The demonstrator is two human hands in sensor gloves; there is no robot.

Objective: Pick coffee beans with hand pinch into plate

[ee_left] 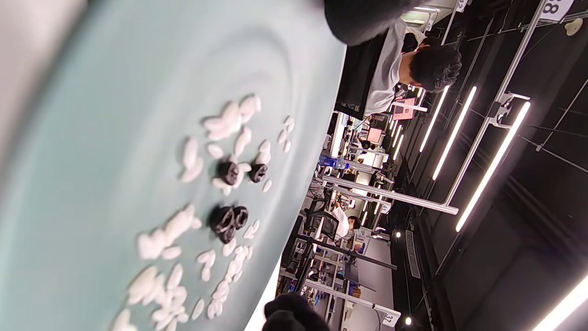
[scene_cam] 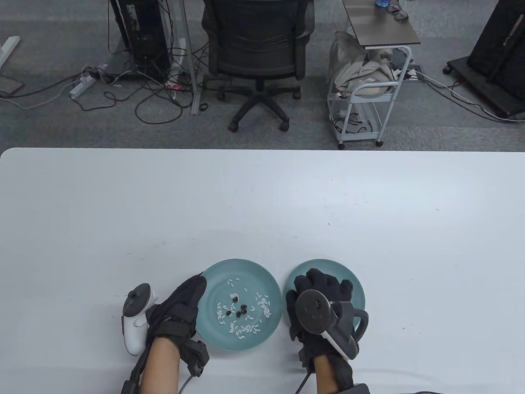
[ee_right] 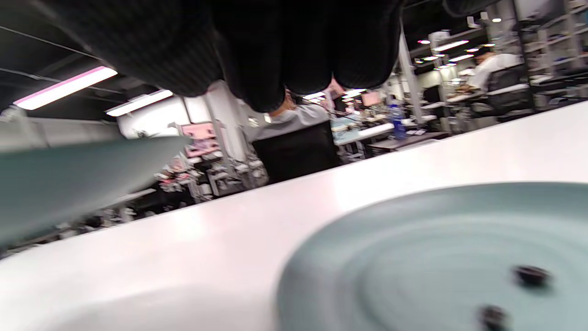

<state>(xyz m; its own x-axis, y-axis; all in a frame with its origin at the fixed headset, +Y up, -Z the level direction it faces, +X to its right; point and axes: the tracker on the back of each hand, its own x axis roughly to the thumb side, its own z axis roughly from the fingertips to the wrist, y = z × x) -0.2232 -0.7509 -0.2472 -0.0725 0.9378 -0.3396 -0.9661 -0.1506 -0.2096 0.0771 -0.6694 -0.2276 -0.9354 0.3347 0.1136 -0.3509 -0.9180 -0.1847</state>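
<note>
A large teal plate (scene_cam: 213, 332) holds white grains (scene_cam: 245, 327) and several dark coffee beans (scene_cam: 238, 310); they also show close up in the left wrist view (ee_left: 227, 220). My left hand (scene_cam: 197, 288) lies at this plate's left rim, its fingers (ee_left: 363, 18) spread apart, holding nothing. A smaller teal plate (scene_cam: 357, 283) stands just to the right. My right hand (scene_cam: 324, 283) hovers over it with fingers (ee_right: 275, 59) bunched and curled down. Two coffee beans (ee_right: 530, 275) lie in the small plate (ee_right: 390, 257). Whether the right fingertips hold a bean is hidden.
The two plates nearly touch near the front edge of the white table (scene_cam: 262, 205). The large plate's rim (ee_right: 69, 184) rises left of the right hand. An office chair (scene_cam: 256, 53) and a cart (scene_cam: 369, 82) stand beyond the far edge.
</note>
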